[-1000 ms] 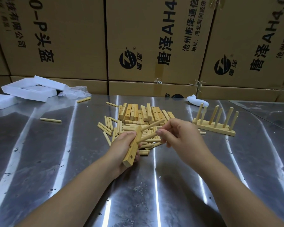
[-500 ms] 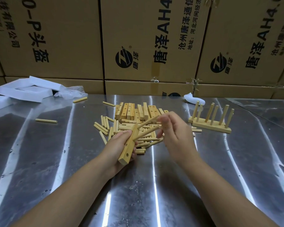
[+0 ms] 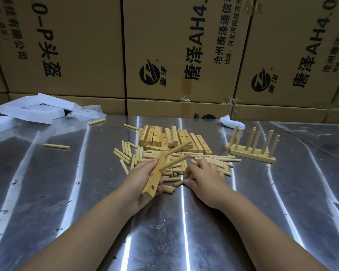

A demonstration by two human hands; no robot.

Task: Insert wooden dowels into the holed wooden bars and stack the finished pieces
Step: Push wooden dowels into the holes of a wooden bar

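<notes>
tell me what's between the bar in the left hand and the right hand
Loose dowels on the metal table fill the gap from bar to right hand, in the head view.

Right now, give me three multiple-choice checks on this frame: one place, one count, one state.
1. The finished pieces stand where, relative to the loose dowels? A left B right C on top
2. Count of seated dowels in the held bar? A none B five C two
3. The left hand? A grips the bar B flat on the table C holds foam

Answers: B, they stand to the pile's right; C, two stick out of it; A, it is curled round the bar.
</notes>
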